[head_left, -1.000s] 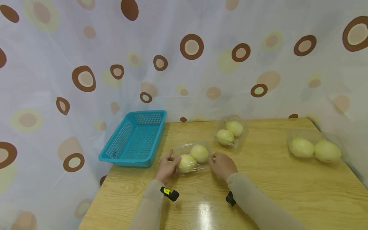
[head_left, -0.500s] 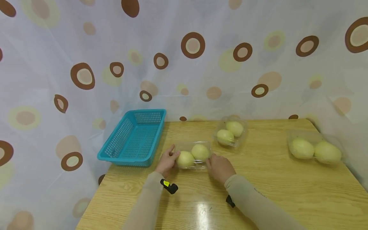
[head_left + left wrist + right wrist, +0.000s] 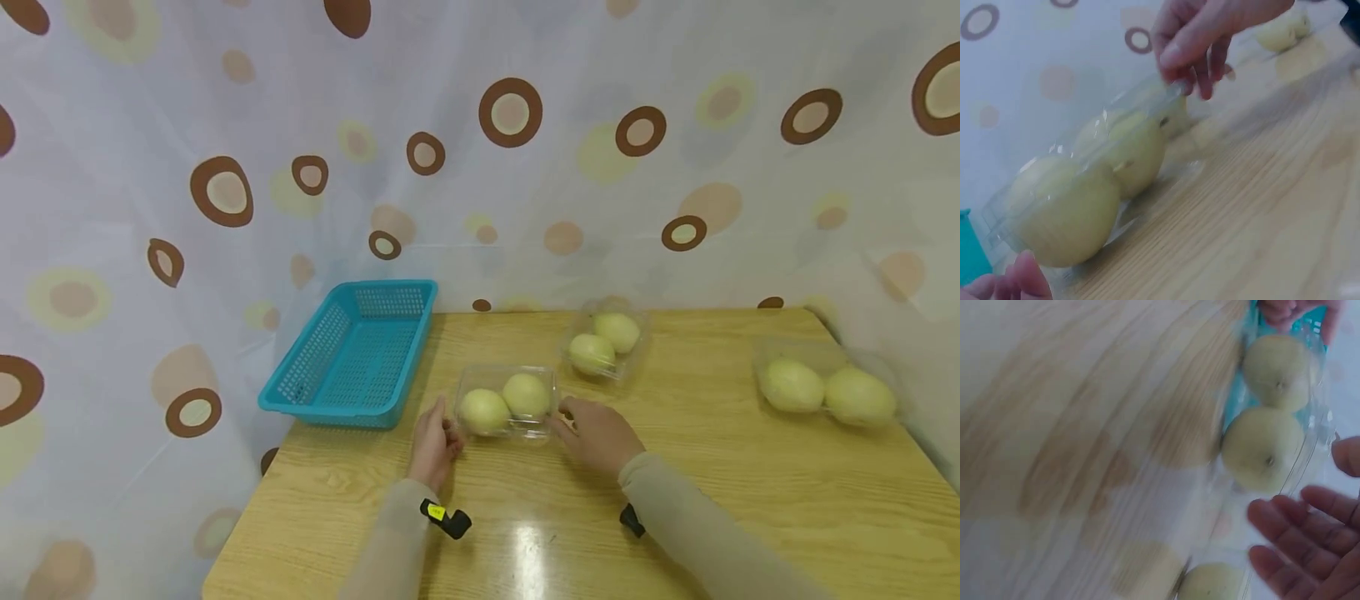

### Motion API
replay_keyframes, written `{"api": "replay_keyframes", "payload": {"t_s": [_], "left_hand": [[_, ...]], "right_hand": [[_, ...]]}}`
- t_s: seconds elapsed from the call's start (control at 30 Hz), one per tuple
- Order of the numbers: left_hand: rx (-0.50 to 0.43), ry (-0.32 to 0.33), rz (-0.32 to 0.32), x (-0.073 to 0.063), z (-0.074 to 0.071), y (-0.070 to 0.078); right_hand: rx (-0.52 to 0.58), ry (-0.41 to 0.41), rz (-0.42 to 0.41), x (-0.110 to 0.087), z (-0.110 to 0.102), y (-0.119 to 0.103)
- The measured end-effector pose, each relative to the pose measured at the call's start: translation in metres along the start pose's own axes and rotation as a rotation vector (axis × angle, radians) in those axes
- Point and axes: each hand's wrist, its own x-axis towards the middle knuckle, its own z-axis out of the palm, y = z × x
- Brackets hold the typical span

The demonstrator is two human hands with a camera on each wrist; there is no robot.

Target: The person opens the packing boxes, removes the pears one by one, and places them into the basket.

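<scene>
While fingers [image 3: 1294, 542] flank both ends, clear box [image 3: 507, 400] (two fruits [image 3: 483, 412]) lies between.

We see a pale, lavender-white hanging sheet [image 3: 442, 75] with a smooth, plastic-like look, printed with dark brown rings, peach ovals and soft yellow blotches. It fills the background behind a light yellow-brown, wood-grained table [image 3: 750, 450] and runs down along the table's left and right sides. We notice creases and soft folds in it, mostly at left, where its tint is bluer; at right it looks greyer. Near us, a bright white reflection [image 3: 529, 558] gleams on the tabletop.
</scene>
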Motion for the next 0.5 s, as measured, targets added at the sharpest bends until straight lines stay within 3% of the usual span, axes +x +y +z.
{"api": "replay_keyframes", "payload": {"t_s": [0.1, 0.23, 0.37, 0.5], "left_hand": [[-0.022, -0.004, -0.033, -0.016, 0.004, -0.001], [-0.023, -0.126, -0.093, -0.031, 0.014, -0.010], [0.023, -0.261, -0.137, -0.038, 0.029, -0.021], [0.038, -0.315, -0.135, -0.039, 0.043, -0.028]], "right_hand": [[-0.056, 0.083, -0.188, -0.003, -0.005, 0.013], [-0.093, 0.165, -0.415, -0.001, -0.008, 0.022], [-0.101, 0.162, -0.524, 0.003, -0.005, 0.024], [-0.102, 0.150, -0.548, 0.006, -0.001, 0.022]]}}
